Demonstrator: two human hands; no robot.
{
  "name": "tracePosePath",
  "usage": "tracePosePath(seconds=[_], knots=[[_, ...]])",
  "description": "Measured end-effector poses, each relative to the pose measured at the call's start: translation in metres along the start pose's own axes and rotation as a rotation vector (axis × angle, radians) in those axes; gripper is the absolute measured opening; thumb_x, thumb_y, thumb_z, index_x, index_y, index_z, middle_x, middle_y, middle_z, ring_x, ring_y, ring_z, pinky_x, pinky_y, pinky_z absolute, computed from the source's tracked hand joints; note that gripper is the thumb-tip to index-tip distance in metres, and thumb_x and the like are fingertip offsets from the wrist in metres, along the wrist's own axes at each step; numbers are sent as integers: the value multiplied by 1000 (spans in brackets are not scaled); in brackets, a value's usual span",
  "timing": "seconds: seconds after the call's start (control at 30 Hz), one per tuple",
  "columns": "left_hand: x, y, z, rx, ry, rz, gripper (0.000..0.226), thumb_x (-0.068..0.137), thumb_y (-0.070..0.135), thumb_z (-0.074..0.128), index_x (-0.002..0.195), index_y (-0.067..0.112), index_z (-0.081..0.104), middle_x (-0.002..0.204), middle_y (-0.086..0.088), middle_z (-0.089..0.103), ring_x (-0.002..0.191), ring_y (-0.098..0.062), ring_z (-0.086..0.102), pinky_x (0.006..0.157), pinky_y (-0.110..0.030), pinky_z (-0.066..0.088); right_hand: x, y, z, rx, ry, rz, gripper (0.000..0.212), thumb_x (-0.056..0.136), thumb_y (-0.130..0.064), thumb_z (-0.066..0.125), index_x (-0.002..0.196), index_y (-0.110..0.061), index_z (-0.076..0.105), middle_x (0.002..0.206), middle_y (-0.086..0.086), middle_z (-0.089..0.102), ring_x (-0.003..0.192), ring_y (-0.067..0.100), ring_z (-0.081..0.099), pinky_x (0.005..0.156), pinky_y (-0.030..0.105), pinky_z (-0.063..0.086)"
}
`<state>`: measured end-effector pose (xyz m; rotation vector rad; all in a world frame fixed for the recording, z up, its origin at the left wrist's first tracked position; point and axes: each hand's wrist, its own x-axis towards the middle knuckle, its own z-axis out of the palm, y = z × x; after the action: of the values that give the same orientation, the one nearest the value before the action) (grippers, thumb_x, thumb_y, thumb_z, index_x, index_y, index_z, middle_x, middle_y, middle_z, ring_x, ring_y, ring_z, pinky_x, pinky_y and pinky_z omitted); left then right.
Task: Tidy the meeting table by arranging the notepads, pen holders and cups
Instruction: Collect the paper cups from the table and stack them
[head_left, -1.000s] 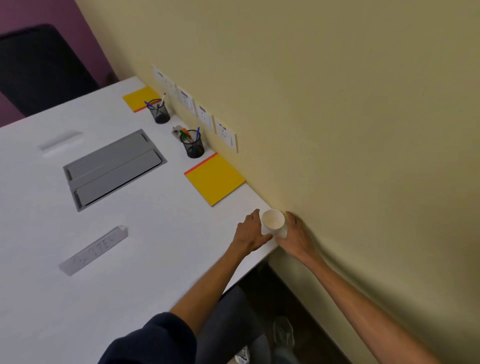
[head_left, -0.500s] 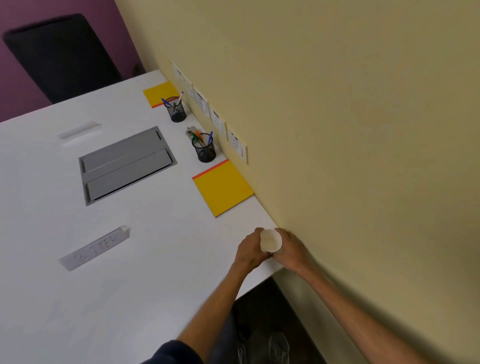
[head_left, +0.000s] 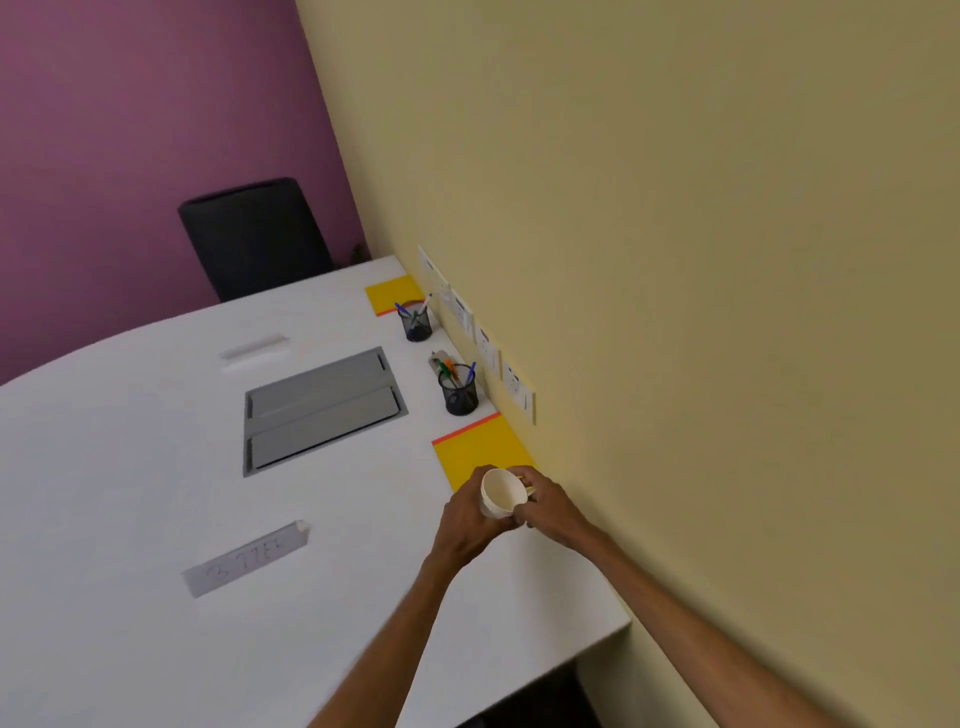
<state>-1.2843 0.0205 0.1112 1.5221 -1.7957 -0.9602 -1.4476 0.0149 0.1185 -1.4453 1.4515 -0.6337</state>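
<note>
Two notepads and two pen holders are sitting lined up along the wall, beyond the grip. One cup is being clamped, tilted, by left hand and right hand, just over the nearer notepad. Placement is judged pending.

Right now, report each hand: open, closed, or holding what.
Left hand: closed, curled round the white paper cup.
Right hand: closed, gripping the same cup from the wall side.
</note>
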Motion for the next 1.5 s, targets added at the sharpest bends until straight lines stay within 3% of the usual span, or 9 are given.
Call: tracePosePath(seconds=[0.2,0.33,0.7,1.03,1.33,1.5], knots=[[-9,14,-58,128,155,45,64,65,63,75,118,41,46,110,18,64,98,-7,61,82,-38,52,17,-54,17,0,-131,-165,71,72,-41,77,135,-30,44,127,-8,54,110,18,55,73,24,50],[-26,16,-83,200,213,24,61,65,57,75,115,42,45,107,18,63,95,-9,61,82,-39,53,22,-74,31,-4,-140,-238,80,56,-65,81,124,-33,54,119,-11,61,104,14,59,81,36,58],[-100,-3,-132,236,379,-52,53,69,65,72,108,37,48,95,17,65,83,-9,64,66,-28,55,4,-118,94,-108,-303,-404,58,75,-47,77,123,-23,55,122,-5,55,103,13,54,78,19,48],[-193,-37,-196,274,440,-134,54,68,60,73,109,39,46,90,17,65,77,-7,64,64,-31,56,-33,-166,180,-102,-538,-412,53,67,-48,76,111,-23,62,106,-6,64,86,13,60,65,25,50],[-310,-77,-268,316,512,-200,62,67,64,71,117,46,39,92,22,63,79,-7,62,64,-18,47,-93,-215,296,-173,-680,-418,39,70,-36,67,107,-25,63,110,1,63,88,12,61,66,27,53],[-372,-109,-309,329,561,-250,65,65,69,70,118,44,41,95,15,66,81,-12,63,69,-27,53,-129,-240,366,-211,-697,-466,39,70,-38,63,108,-28,63,109,-5,65,94,13,63,69,26,53]])
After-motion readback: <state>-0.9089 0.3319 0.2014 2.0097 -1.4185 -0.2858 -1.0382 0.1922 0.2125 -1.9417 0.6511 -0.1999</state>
